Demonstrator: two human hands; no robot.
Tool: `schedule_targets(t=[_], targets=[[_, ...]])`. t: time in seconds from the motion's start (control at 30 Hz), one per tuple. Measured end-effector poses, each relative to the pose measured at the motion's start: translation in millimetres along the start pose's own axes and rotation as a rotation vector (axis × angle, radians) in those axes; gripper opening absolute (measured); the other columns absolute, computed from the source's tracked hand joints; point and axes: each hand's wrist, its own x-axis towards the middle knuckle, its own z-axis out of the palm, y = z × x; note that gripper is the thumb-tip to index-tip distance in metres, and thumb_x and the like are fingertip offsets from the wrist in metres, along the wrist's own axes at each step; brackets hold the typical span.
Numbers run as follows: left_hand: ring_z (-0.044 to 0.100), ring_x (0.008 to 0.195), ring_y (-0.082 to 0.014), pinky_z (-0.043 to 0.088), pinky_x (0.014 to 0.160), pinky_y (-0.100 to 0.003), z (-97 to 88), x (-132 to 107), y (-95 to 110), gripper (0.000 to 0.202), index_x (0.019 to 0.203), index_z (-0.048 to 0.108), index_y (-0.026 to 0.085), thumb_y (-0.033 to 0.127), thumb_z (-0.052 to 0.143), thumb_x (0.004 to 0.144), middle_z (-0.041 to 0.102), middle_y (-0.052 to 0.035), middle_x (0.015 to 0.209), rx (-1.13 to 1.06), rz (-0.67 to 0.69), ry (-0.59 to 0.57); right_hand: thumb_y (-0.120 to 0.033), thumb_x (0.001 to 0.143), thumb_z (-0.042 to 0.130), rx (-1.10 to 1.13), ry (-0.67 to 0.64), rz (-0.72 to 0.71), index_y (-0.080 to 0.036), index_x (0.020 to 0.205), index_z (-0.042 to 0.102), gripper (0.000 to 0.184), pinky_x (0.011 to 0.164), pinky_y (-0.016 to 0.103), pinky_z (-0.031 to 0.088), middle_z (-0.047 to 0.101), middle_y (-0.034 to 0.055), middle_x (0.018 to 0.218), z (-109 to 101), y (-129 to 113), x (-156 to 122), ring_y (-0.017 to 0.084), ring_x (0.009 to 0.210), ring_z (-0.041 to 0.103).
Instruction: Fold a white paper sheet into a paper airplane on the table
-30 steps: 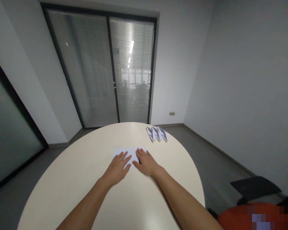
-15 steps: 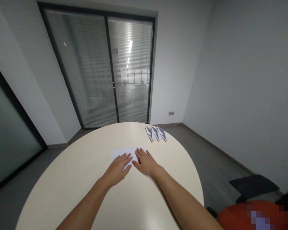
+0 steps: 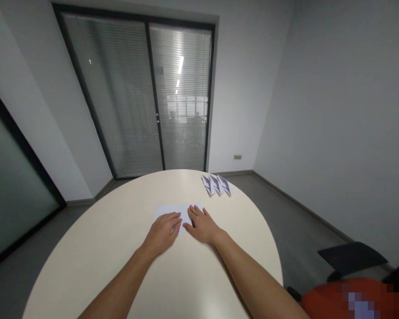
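Observation:
A white sheet of paper (image 3: 169,209) lies flat on the round table under both hands, which cover much of it. My left hand (image 3: 162,232) rests on the left part of the sheet, its fingers gathered side by side and slightly bent. A small gap shows between its thumb and fingers, and no grip on the paper can be seen. Over the right part, my right hand (image 3: 202,225) lies flat with its fingers stretched out and thumb spread, pressing on the paper. The thumbs point toward each other with a narrow strip of sheet between them.
Three folded paper pieces (image 3: 216,185), white and bluish-grey, lie in a row at the table's far right. The cream round table (image 3: 119,221) has a curved edge. A red chair (image 3: 335,294) with a black armrest (image 3: 352,257) stands at right.
My left hand's fingers have drawn together and bent a little, with the thumb closer to them. The right hand and the paper stay in place.

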Motion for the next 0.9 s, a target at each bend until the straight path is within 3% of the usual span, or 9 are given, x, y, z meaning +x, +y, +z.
schedule_targets(t=[0.13,0.27,0.33,0.53,0.9], targets=[[0.051,0.134,-0.0204,0.037,0.117,-0.043,0.1,0,1,0.040,0.130,0.063,0.020,0.030,0.039,0.100,0.058,-0.0062,0.141,-0.057,0.052,-0.070,-0.058,0.098,0.035,-0.010,-0.028,-0.016,-0.009,0.156,0.028,0.076,0.121,0.052,0.009,0.020,0.0178,0.162,-1,3,0,0.030,0.151,0.014],[0.032,0.147,-0.0244,0.027,0.121,-0.051,5.2,-1,-3,0.050,0.146,0.047,0.019,0.035,0.040,0.099,0.037,-0.0075,0.157,-0.016,-0.038,-0.215,-0.064,0.096,0.033,-0.031,-0.085,-0.005,-0.009,0.159,0.019,0.085,0.121,0.053,0.003,0.012,0.0164,0.163,-2,0,-2,0.031,0.152,0.007],[0.028,0.149,-0.0246,0.024,0.122,-0.051,7.5,-1,-5,0.052,0.149,0.043,0.019,0.033,0.038,0.099,0.033,-0.0073,0.159,0.006,-0.075,-0.243,-0.066,0.096,0.031,-0.044,-0.115,0.004,-0.008,0.159,0.016,0.087,0.121,0.054,0.001,0.008,0.0160,0.164,-1,-5,-5,0.032,0.152,0.002],[0.026,0.150,-0.0229,0.023,0.122,-0.050,11.3,1,-9,0.051,0.150,0.042,0.021,0.027,0.032,0.100,0.035,-0.0066,0.158,-0.004,-0.087,-0.222,-0.075,0.093,0.024,-0.018,-0.156,-0.056,-0.009,0.159,0.012,0.094,0.122,0.053,0.000,0.005,0.0148,0.164,-1,-14,-9,0.031,0.152,0.000],[0.038,0.144,-0.0253,0.030,0.119,-0.046,-0.5,-2,-3,0.050,0.145,0.049,0.018,0.030,0.037,0.098,0.044,-0.0067,0.154,0.008,-0.035,-0.222,-0.060,0.098,0.029,-0.057,-0.062,0.058,-0.004,0.158,0.018,0.083,0.121,0.053,0.004,0.014,0.0180,0.163,-5,-3,-5,0.030,0.152,0.009]])
